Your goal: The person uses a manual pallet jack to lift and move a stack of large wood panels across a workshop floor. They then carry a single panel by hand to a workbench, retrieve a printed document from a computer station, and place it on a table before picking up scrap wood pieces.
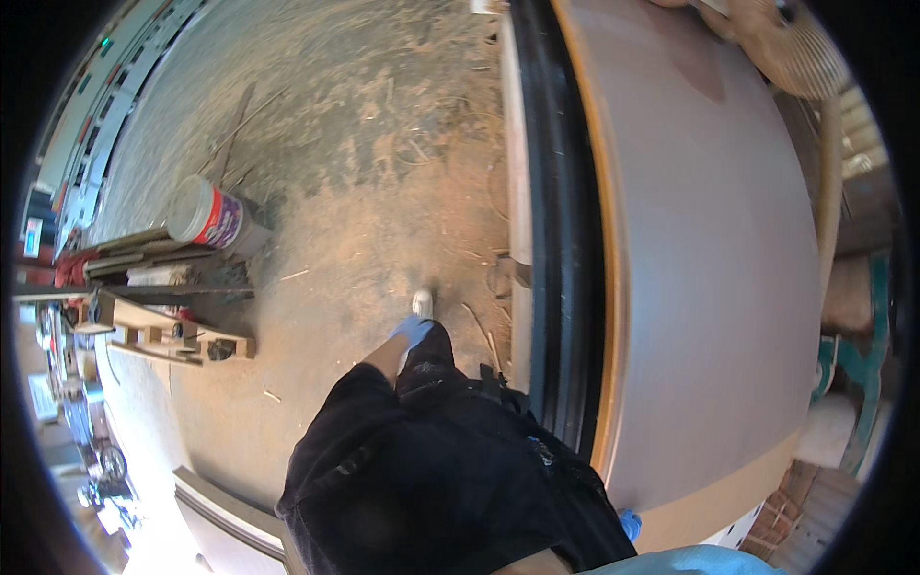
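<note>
My left hand (414, 330), in a light blue glove, hangs beside my dark-trousered leg above the floor. Its fingers are too small and blurred to make out. My right hand (630, 523), in a blue glove, is at the near left corner of a large flat grey-brown panel (709, 268). Only a small part of that hand shows, and its grip is hidden. The panel has a yellowish edge and lies along my right side, beside a long black machine rail (556, 240). A light blue surface (700, 562) crosses the lower edge.
Sawdust and wood scraps cover the floor (355, 211). At left, a white bucket (206, 216) stands near stacked boards and a wooden frame (163, 331). Another panel (225, 522) stands at lower left. A ribbed hose (791, 48) and green metal frame (862, 364) are at right.
</note>
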Tool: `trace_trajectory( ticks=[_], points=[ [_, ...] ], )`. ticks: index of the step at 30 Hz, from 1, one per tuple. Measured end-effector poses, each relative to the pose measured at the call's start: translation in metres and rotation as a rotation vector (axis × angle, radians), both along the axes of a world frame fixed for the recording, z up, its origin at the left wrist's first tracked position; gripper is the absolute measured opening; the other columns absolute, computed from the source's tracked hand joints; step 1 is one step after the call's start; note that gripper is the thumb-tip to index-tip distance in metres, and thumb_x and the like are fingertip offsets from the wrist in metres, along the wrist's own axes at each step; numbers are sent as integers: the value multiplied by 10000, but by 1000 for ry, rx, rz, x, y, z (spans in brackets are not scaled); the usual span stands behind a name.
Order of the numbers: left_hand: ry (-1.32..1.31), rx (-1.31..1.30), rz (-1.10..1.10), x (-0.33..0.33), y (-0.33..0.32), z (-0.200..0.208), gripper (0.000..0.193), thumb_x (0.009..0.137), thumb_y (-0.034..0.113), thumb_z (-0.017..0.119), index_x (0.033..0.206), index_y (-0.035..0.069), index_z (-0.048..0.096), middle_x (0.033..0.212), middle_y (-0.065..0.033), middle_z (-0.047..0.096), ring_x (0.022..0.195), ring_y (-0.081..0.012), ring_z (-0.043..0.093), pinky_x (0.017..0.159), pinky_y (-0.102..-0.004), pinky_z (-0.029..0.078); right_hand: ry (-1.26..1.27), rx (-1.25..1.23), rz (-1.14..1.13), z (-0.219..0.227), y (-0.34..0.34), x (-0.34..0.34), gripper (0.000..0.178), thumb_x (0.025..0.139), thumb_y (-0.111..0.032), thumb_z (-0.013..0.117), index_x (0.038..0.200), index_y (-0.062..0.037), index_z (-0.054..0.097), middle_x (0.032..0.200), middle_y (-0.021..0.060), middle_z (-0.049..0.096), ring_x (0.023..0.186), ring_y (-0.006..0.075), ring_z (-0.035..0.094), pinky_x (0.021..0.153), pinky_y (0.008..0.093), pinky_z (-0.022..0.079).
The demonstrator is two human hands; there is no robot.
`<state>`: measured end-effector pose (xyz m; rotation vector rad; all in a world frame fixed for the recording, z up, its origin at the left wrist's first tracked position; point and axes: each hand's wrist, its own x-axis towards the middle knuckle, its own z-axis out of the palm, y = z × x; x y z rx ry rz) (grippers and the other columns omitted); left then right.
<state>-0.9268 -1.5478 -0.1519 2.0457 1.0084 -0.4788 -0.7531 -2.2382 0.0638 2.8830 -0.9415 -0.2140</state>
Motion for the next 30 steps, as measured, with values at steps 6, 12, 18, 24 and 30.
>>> trace_trajectory(
  ticks=[6,12,18,24,30],
  points=[
    [513,65,591,-273,70,-22,360,917,274,413,1102,49,623,1156,-189,596,1060,-356,576,923,-414,456,-320,312,293,-20,234,71,323,899,-324,453,794,-44,574,778,163,596,705,320,534,674,421,425],
    [271,92,149,-230,210,-46,358,925,279,410,1139,82,619,1221,-152,571,1115,-317,556,959,-399,440,-326,1353,267,-81,586,177,87,873,-91,555,934,-73,613,737,-2,547,584,89,478,494,239,391],
    [-419,-226,730,25,449,25,399,864,325,615,1140,36,599,1137,-110,628,1067,-195,570,917,-309,434,224,1372,430,-145,801,194,117,839,-112,593,919,-33,621,702,48,585,573,137,549,499,285,469],
    [-659,-63,701,121,669,61,393,856,294,645,1141,28,592,1094,-111,638,1006,-180,585,871,-294,447,582,966,638,-236,928,311,208,833,-232,558,845,-31,612,727,81,622,590,199,608,518,343,482],
    [-276,190,757,66,761,-1,445,846,343,538,1104,-13,605,1101,-193,631,1058,-310,580,919,-392,432,738,720,838,-228,1142,410,276,844,-280,558,973,-48,633,967,142,628,828,253,619,719,368,486]
  ],
)
